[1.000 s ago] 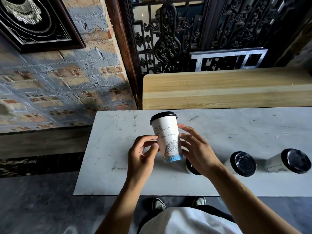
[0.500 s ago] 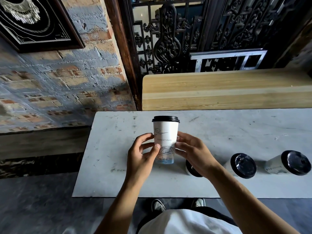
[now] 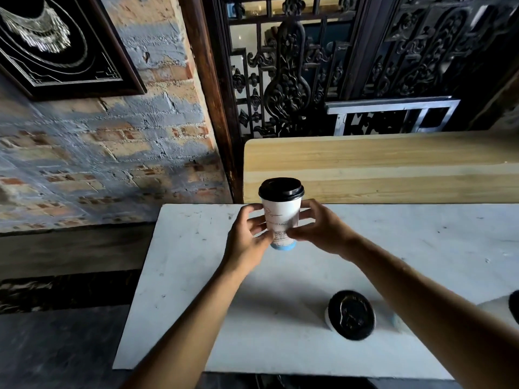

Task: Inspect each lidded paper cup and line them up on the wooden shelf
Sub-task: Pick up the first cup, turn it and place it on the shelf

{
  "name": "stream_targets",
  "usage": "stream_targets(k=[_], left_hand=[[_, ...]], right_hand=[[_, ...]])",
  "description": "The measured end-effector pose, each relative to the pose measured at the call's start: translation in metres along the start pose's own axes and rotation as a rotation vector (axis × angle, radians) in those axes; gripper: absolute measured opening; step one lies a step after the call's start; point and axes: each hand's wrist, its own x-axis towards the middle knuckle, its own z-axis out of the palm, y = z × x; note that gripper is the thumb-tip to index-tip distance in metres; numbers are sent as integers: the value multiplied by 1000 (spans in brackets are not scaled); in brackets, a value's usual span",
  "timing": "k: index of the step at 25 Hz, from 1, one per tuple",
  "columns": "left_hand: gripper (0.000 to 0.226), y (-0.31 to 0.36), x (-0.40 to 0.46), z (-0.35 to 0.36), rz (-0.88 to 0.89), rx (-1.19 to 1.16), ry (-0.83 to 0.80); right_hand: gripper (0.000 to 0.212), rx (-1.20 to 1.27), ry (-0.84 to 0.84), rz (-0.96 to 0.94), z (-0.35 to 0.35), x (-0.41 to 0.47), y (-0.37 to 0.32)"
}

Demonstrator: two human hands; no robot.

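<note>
White table (image 3: 196, 276): three cups, one (image 3: 281, 217) in both hands.

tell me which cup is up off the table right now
The cup with the black lid, held upright between the left hand and right hand. The other lidded cup sits on the white table.
</note>
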Motion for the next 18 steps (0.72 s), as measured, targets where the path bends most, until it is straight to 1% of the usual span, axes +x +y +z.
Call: stream_targets(k=[2,4,7,9,11,14,16,18], left_hand=[[50,-6,46,5,-15,8,26],[50,-14,96,9,-13,72,61],[59,-38,177,15,-55,94,69],[60,-65,238,17,-11,110,67],[57,-95,286,14,45,163,80],[56,-131,327,-4,91,176,104],[55,-150,338,-14,124,262,125],[55,-158,340,-18,125,268,144]], right_hand=[[67,-52,-2,-14,-8,47,-1],[67,-136,-19,-41,-12,102,2],[74,-267,-61,-94,-10,194,20],[78,-318,-58,-151,-5,258,41],[77,-312,-19,-209,5,306,60],[73,-245,29,-303,29,350,86],[69,-228,23,-325,45,369,99],[66,-294,22,-351,53,377,106]])
